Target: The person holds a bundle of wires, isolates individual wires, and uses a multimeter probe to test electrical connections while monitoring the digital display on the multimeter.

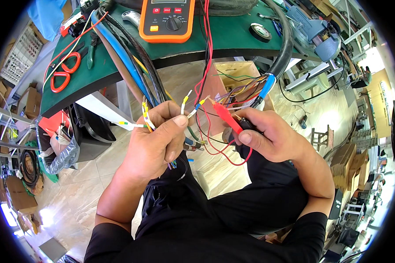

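Workbench [94, 81], green top, dark front edge; spans the upper part of the view, beyond both hands.

Thick black cable [286, 44]; bends down over the bench's front edge at right, its blue-wrapped end fanning into thin coloured wires.

Cable bundle [125, 57], blue, black and brown; drops over the front edge at left toward the left hand.

Meter [166, 22], orange case, dark rotary dial; lies on the bench near the front edge, between the cables.

Right hand [270, 136]; thumb and fingers closed together, gripping a red clip and a black piece beneath it.

Left hand [160, 138]; fingers curled, thumb pressed to the index finger, pinching sleeved wires; further wires stick out at its left side. The hands are apart, with the clip and wire ends between them.

Scissors [62, 73], orange-red handles; on the bench at left.

Red clip [227, 117]; slants from the right hand toward the left, its metal tip close to one wire end. Contact there cannot be told.

Black piece [249, 125]; under the right thumb, mostly hidden.

Sleeved wires [184, 105], white, yellow and blue markers; stand up from the left thumb and index finger, one leaning toward the clip.
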`<state>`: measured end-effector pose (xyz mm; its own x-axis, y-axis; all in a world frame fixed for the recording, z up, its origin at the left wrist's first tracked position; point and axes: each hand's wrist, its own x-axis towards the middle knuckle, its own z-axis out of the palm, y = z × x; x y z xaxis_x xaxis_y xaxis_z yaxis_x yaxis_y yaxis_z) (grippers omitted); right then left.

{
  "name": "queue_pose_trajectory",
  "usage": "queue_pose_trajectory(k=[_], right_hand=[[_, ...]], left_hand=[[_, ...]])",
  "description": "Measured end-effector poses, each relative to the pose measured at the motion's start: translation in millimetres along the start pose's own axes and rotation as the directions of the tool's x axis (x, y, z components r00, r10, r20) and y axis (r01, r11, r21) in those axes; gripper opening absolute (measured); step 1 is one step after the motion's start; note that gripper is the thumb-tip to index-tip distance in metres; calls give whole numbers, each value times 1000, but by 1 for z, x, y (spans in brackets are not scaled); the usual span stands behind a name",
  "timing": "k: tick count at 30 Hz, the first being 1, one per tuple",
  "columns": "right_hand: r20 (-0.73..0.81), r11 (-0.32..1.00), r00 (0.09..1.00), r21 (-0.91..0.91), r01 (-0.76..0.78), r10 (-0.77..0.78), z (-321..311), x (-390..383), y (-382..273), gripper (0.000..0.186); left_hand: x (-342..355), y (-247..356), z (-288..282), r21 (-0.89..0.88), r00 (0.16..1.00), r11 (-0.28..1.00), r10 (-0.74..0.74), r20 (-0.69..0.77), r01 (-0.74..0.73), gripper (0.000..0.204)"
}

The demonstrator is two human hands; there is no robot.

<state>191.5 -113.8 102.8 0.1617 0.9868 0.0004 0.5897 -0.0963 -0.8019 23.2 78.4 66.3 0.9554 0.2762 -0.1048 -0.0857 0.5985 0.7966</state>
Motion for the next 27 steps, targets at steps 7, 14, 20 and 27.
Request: queue_pose_trajectory(k=[7, 14, 20, 27], right_hand=[[13, 999, 999, 19, -30, 30, -2, -1, 1, 42], [28, 1000, 999, 24, -19, 18, -2, 0, 2, 43], [45, 998, 999, 63, -25, 22, -1, 0, 2, 43], [66, 987, 997, 158, -36, 25, -2, 0, 4, 41]], left_hand=[[0, -1, -1, 2, 1000, 1000, 22, -6, -22, 15], [1, -6, 2, 24, 999, 999, 37, -14, -37, 19], [1, -7, 1, 41, 1000, 999, 28, -5, -28, 19], [3, -9, 1, 4, 999, 1000, 24, -25, -24, 24]])
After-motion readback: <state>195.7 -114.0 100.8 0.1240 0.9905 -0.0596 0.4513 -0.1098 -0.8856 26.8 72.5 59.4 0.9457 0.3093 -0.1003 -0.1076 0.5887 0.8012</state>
